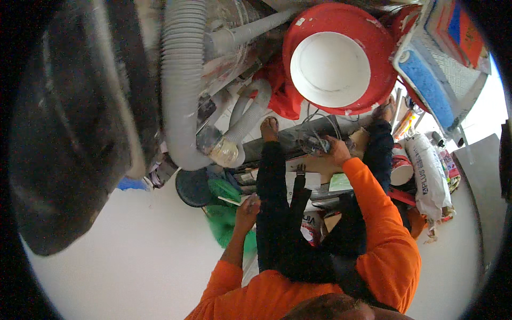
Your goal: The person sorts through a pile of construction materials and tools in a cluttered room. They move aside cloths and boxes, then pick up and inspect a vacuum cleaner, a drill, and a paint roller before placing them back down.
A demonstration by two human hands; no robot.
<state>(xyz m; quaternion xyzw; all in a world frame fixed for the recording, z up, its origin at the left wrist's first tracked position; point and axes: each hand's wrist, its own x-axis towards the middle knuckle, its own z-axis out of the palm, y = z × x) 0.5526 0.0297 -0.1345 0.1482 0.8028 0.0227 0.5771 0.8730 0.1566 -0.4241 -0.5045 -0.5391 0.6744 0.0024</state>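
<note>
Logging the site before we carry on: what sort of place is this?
Probably a cluttered indoor work or storage corner, perhaps for building supplies: a thick ribbed grey hose, a large red round container and a plump white sack are crowded around the person.

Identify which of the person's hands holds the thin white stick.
The left hand, beside the green material: the thin white stick juts from it. The right hand, farther forward, shows none.

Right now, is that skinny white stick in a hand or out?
In, it seems: the skinny white stick juts leftward from the fingers of the left hand. The grip itself is blurry.
</note>
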